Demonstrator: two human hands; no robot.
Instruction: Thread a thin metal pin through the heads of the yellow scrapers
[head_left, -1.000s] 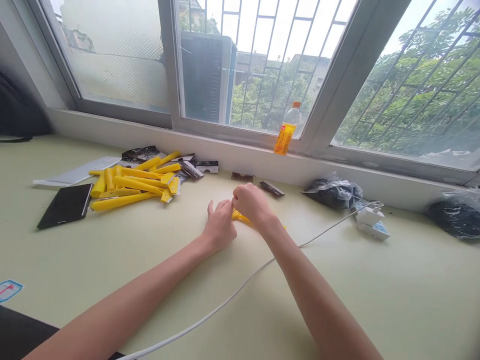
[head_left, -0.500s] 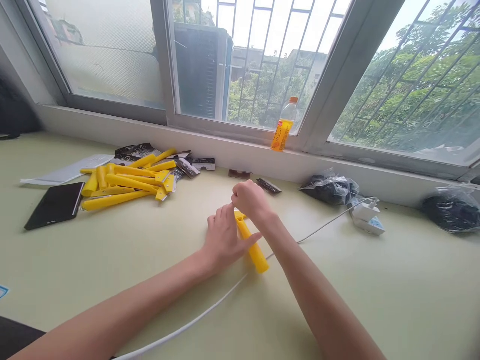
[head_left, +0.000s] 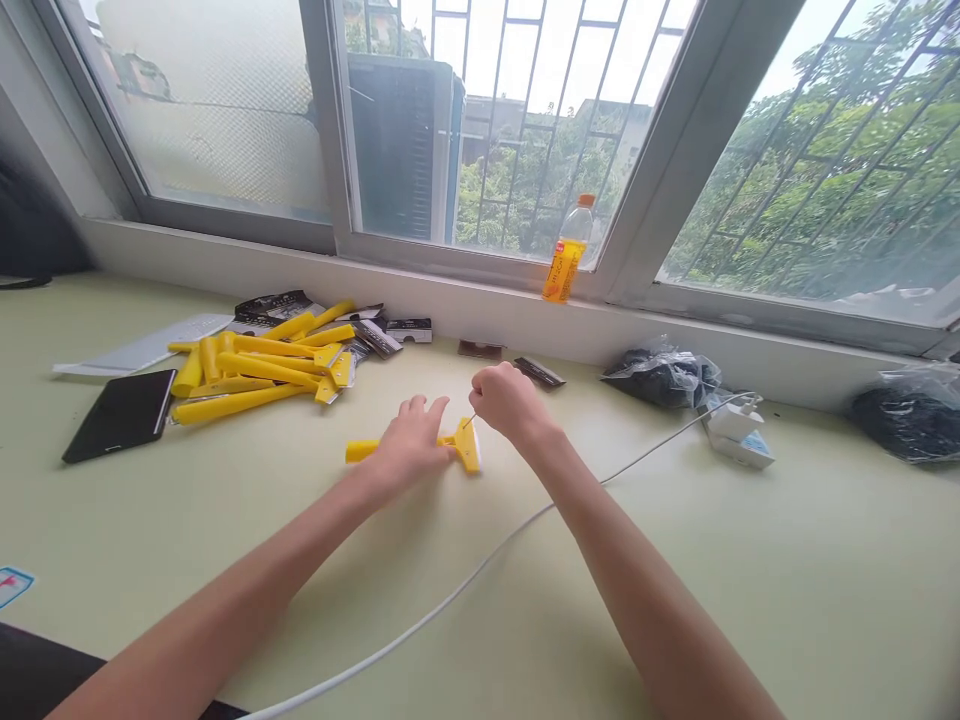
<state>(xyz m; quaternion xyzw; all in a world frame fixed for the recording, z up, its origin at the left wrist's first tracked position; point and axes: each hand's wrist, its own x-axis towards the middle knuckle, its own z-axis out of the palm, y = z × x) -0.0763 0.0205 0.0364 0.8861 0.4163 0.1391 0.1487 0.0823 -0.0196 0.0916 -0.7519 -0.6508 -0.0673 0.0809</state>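
A yellow scraper (head_left: 469, 447) lies flat on the table, its handle pointing left and its wide bladed head to the right. My left hand (head_left: 411, 440) rests over its handle and neck and holds it down, thumb near the head and fingertips raised. Just beyond the head, my right hand (head_left: 504, 400) is closed in a fist. From that fist a thin metal screwdriver shaft (head_left: 470, 421) slants down to the scraper head; the tool's handle is hidden in my fingers.
At left lie a pile of yellow scrapers (head_left: 262, 370), a black phone (head_left: 120, 415) and dark packets (head_left: 277, 307). A white cable (head_left: 450, 597) crosses the table to a charger (head_left: 735, 425). Bagged black items (head_left: 660, 375) sit along the wall; a bottle (head_left: 566, 260) stands on the sill.
The scraper has turned so its handle now points left instead of toward me. My left hand has shifted left with it. The right fist has stayed nearly in place, with its shaft now showing.
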